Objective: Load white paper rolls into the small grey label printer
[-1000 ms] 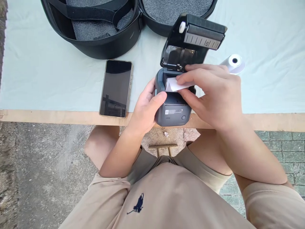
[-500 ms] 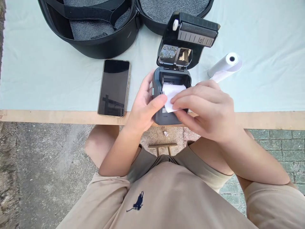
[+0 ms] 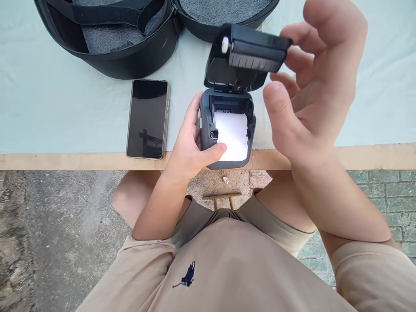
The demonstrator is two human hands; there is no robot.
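Observation:
A small dark grey printer (image 3: 206,130) sits at the table's near edge with its lid (image 3: 250,54) flipped up. A white paper strip (image 3: 231,135) lies over its open bay and front. My left hand (image 3: 189,145) grips the printer's left side, thumb pressing the paper's lower left corner. My right hand (image 3: 312,82) is raised to the right of the lid, fingers spread and curved, holding nothing, its fingertips close to the lid's right end.
A black phone (image 3: 147,118) lies face up left of the printer. An open black padded case (image 3: 130,34) fills the back of the pale cloth-covered table (image 3: 48,104). The wooden table edge (image 3: 81,161) runs across; my knees and the pavement show below.
My right hand pulled the paper forward over the printer's front, let go of it and rose towards the lid. The spare roll at the right is now hidden behind that hand.

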